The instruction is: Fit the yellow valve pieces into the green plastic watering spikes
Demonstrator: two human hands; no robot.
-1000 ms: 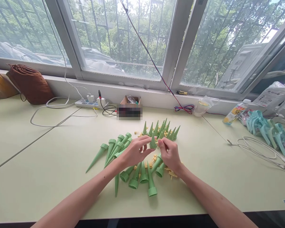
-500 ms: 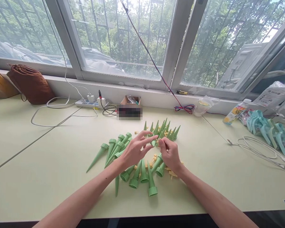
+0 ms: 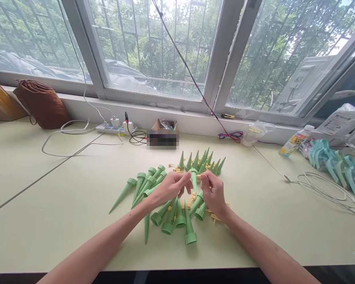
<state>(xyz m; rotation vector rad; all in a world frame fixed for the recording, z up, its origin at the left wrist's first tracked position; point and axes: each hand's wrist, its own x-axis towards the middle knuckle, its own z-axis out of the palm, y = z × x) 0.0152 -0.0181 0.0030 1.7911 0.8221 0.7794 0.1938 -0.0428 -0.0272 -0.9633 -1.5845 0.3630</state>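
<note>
My left hand (image 3: pixel 172 187) is closed on a green plastic watering spike (image 3: pixel 194 179), whose wide ribbed end is up and whose point is down. Close by on its right, my right hand (image 3: pixel 214 190) pinches a small yellow plastic piece (image 3: pixel 198 178) against or beside the spike; whether it is inserted I cannot tell. Several green spikes (image 3: pixel 190 228) lie in front of the hands among yellow pieces (image 3: pixel 215 218). More spikes (image 3: pixel 124 195) lie to the left, wide ends pointing away. Behind the hands, a group of spikes (image 3: pixel 207 156) stands points up, with yellow parts between them.
At the back are a small cardboard box (image 3: pixel 162 140), a power strip (image 3: pixel 102 128) and a brown drawstring bag (image 3: pixel 43 104). A drink bottle (image 3: pixel 296 142), teal clip-like items (image 3: pixel 331 159) and a coiled white cable (image 3: pixel 319 187) lie right. The table's front edge (image 3: pixel 177 270) runs below.
The spike in my left hand has turned from pointing towards me to wide end up. My left fingers have curled in around it. My right hand has barely moved.
</note>
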